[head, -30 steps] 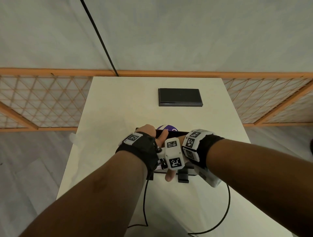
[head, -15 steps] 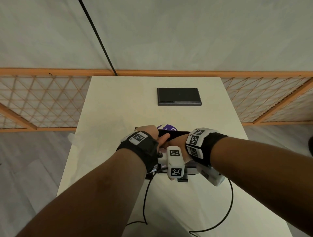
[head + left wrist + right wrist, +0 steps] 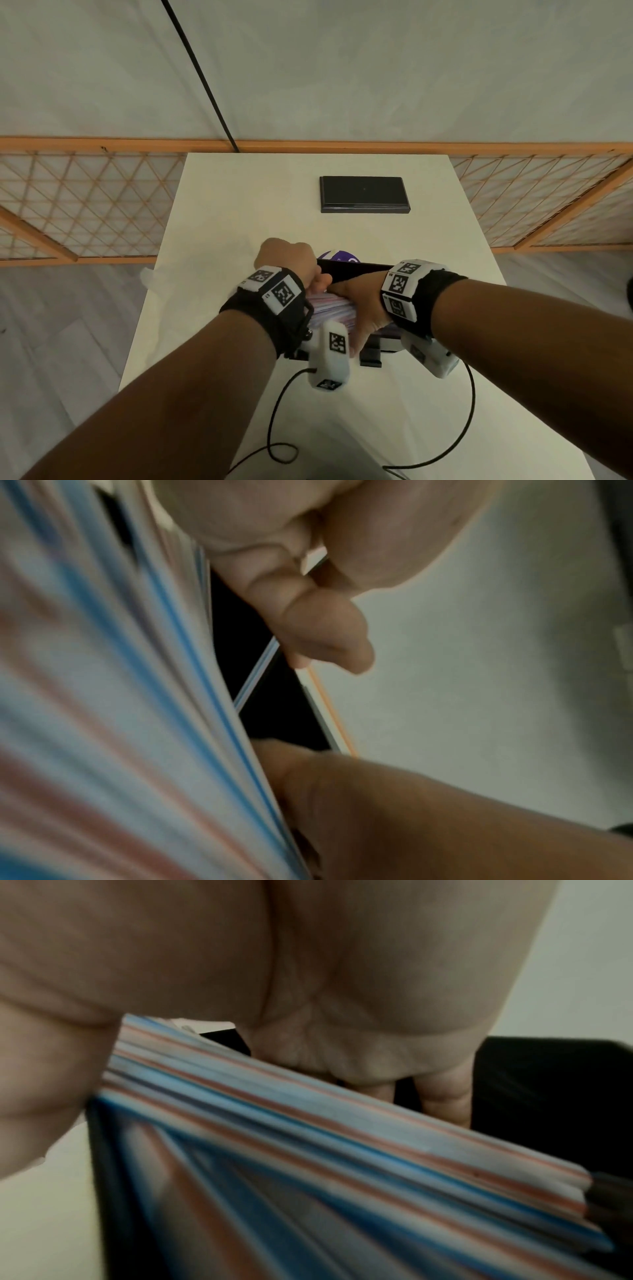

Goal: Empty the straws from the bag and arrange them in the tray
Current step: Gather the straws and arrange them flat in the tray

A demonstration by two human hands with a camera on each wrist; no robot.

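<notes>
Since a second ago: your left hand (image 3: 287, 260) has pushed farther from you and your right hand (image 3: 359, 301) has turned in beside it, baring a bundle of striped straws (image 3: 330, 310) between them.

Straws: blue-, red- and white-striped, bunched, lying over the near black tray (image 3: 352, 269). The right wrist view shows them fanned across the tray's dark inside (image 3: 548, 1091); one loose straw (image 3: 255, 673) lies apart on the tray floor in the left wrist view.

Left hand: fingers curled round the left part of the bundle.

Right hand: palm against the bundle's right side, thumb and fingers closed on it.

Bag: a purple-and-white printed piece (image 3: 339, 256) shows just beyond the tray's far rim; whether this is the bag you cannot tell.

Second black tray (image 3: 364, 193): far part of the white table (image 3: 212, 212), well apart from your hands.

Black cables (image 3: 277, 425): looped on the near table.
</notes>
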